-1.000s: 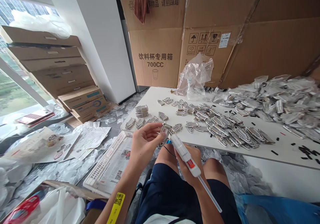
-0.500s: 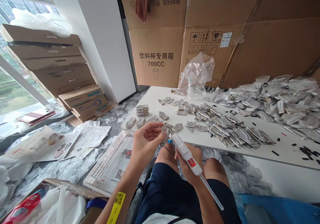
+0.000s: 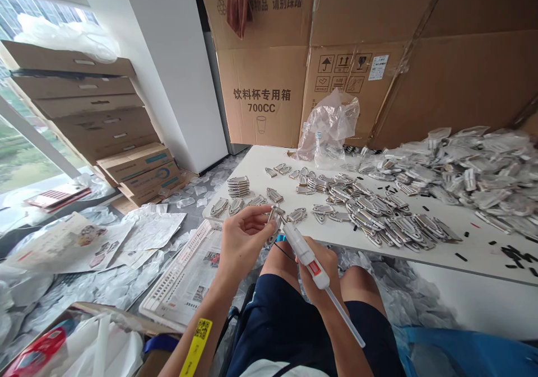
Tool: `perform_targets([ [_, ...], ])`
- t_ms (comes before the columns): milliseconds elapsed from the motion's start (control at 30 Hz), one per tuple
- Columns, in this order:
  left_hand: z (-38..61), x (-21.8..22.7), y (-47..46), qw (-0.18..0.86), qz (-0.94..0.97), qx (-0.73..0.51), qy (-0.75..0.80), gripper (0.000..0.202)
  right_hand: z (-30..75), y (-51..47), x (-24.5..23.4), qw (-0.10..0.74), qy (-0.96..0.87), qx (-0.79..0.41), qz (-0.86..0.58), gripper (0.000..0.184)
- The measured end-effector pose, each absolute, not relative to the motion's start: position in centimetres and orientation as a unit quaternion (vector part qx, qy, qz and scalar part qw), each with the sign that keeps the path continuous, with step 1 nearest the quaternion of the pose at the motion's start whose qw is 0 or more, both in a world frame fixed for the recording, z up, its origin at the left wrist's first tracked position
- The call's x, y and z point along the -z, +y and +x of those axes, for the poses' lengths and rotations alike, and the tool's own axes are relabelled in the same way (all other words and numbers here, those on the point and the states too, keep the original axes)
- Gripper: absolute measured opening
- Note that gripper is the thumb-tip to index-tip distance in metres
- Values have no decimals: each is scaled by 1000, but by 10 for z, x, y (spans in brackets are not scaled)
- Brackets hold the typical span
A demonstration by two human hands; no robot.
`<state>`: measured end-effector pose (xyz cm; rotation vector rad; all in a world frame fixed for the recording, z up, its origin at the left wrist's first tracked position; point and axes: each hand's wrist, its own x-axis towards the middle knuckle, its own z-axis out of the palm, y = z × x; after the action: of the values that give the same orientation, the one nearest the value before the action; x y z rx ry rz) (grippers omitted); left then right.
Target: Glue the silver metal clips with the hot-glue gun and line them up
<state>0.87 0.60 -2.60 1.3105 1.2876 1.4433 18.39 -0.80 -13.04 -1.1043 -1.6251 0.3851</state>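
My left hand [image 3: 241,242] pinches a small oblong metal clip [image 3: 275,220] at its fingertips, just over the near edge of the white table [image 3: 252,161]. My right hand [image 3: 321,270] grips a white hot glue gun [image 3: 305,252] with a red mark and a long clear glue stick [image 3: 347,318] at its rear. The gun's tip is at or very near the clip, and the fingers partly hide the contact point. Rows of similar clips [image 3: 378,220] and a short stack [image 3: 239,186] lie on the tabletop.
A heap of plastic-wrapped metal pieces [image 3: 474,170] fills the table's far right, with small black bits [image 3: 461,256] scattered nearby. Large cardboard boxes [image 3: 264,94] stand behind. Newspaper [image 3: 189,276] and plastic wrap [image 3: 109,282] cover the floor at left.
The glue gun has moved up and left, its tip now closer to the clip. My right hand has shifted the same way, while my left hand has barely moved.
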Motion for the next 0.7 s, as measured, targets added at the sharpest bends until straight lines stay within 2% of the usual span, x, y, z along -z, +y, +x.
perform_targets([
  [233,4,24,11,412,499,-576,500,29,165,2,153,538,-633,-90,-549,34],
  [433,-5,17,9,426,498,-560,507,34,172,-7,145,542,-674,-60,-498,33],
  [567,-24,12,6,394,480,-592,514,36,191,-7,139,580,-566,12,-586,30],
  [633,-35,9,6,401,461,-609,505,37,201,-6,134,600,-486,-13,-635,40],
  [700,-41,7,6,427,444,-619,487,37,207,-6,126,631,-436,-106,-633,49],
])
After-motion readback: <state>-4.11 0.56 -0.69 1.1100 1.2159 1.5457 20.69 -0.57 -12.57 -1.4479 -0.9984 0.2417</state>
